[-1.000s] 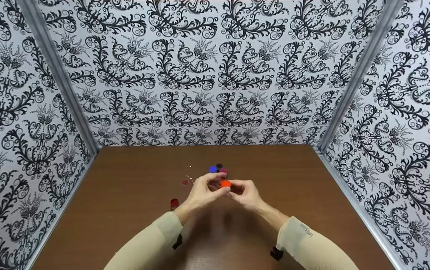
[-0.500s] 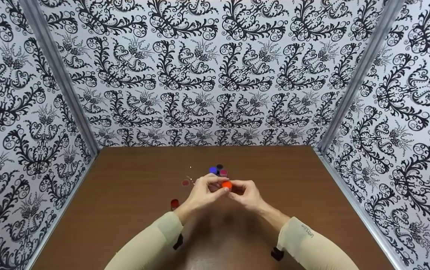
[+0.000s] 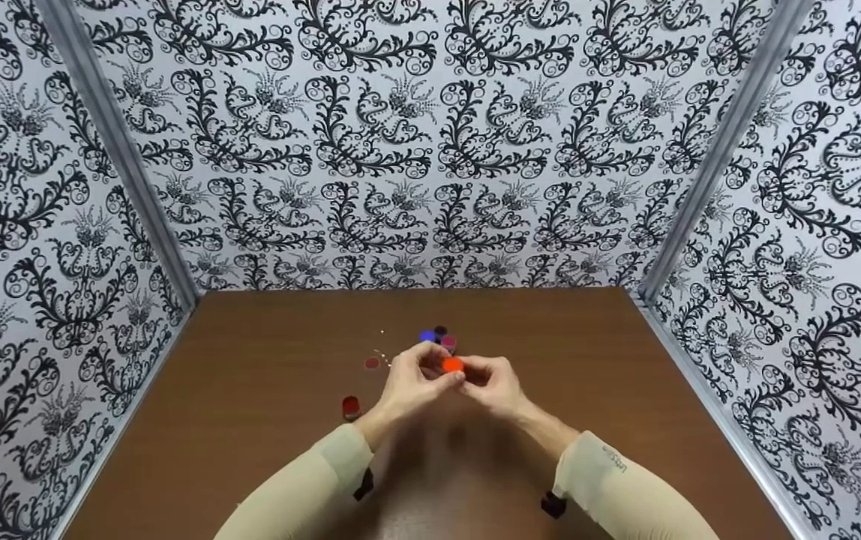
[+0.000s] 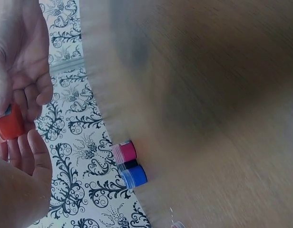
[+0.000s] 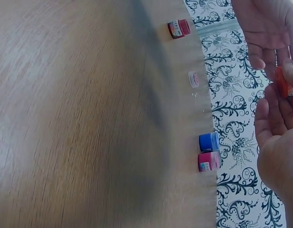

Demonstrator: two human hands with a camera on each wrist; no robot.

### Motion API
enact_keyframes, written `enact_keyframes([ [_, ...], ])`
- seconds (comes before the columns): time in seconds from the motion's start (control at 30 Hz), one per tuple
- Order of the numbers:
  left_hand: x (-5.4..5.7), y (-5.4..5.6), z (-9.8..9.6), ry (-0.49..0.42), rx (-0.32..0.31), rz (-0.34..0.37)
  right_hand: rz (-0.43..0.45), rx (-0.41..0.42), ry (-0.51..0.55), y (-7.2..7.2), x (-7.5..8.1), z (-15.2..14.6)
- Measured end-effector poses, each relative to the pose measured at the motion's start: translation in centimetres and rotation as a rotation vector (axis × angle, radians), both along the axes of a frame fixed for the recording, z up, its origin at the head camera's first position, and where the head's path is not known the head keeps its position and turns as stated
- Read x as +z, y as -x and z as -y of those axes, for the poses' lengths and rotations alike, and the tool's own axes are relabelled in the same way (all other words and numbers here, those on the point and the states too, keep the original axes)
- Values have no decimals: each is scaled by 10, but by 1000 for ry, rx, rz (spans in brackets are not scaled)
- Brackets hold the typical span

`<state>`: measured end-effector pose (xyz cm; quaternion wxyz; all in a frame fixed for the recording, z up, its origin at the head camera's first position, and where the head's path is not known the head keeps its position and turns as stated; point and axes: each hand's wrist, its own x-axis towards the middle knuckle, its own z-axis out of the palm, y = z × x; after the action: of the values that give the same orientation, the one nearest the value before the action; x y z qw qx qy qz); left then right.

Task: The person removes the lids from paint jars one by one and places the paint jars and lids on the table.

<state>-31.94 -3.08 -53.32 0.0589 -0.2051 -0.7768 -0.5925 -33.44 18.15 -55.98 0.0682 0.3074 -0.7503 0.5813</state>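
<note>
Holding an orange jar (image 3: 452, 365) above the middle of the worktop (image 3: 265, 352), the left hand (image 3: 409, 382) and right hand (image 3: 498, 388) each have their grip closed on it. Just beyond, a blue jar (image 3: 427, 336), black jar (image 3: 441, 330) and pink jar (image 3: 448, 342) cluster; left of the hands sit a small round disc (image 3: 372, 364) and, nearer, a red jar (image 3: 351, 407).

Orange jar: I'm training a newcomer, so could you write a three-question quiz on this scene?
1. Which jar do the left hand and right hand hold: (a) blue, (b) orange, (c) red?
2. True or false: the red jar touches the pink one.
3. Name the three jars grouped beyond the hands in the head view.

Key: 1: b, orange jar. 2: false; the red jar sits apart. 3: blue jar, black jar, pink jar.
</note>
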Motion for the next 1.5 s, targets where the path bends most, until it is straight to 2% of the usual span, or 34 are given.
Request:
enact_keyframes([
  [0.37,1,0,-3,-25,19,26,17,5,15,0,2,-1],
  [0.67,0,5,1,-12,-43,-53,38,22,53,2,5,-2],
  [1.07,1,6,3,-4,-74,-80,39,27,44,2,8,-5],
  [1.23,1,6,2,0,-43,-82,46,20,46,3,6,-4],
  [1.5,-1,2,-6,-54,78,25,71,-6,39,2,6,1],
])
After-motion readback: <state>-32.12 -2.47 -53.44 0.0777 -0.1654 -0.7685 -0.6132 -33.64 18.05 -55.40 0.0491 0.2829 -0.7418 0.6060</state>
